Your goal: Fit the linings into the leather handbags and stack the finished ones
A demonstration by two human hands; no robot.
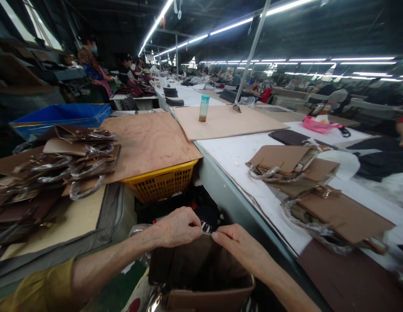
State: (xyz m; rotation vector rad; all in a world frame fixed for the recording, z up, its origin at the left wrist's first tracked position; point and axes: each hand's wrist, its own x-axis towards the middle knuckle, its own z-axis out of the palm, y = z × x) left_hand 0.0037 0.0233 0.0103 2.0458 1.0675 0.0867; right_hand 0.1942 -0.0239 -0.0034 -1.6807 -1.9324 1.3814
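Note:
A brown handbag [201, 264] stands open at the bottom centre, its dark inside facing up towards me. My left hand [182, 226] pinches the bag's far top edge, fingers curled closed. Close beside it, my right hand [232, 238] grips the same edge between thumb and fingers. A small gap separates the two hands, and a thin light strip of the edge shows there. The near rim of the bag is tan, with shiny metal fittings low on the left. What lies under my fingertips is hidden.
Brown handbags with plastic-wrapped handles lie piled at left [74, 160] and on the white table [227, 160] at right. A yellow crate [162, 182] sits under a wooden board [149, 138]. A bottle [204, 108] stands on another board. Several people work farther back.

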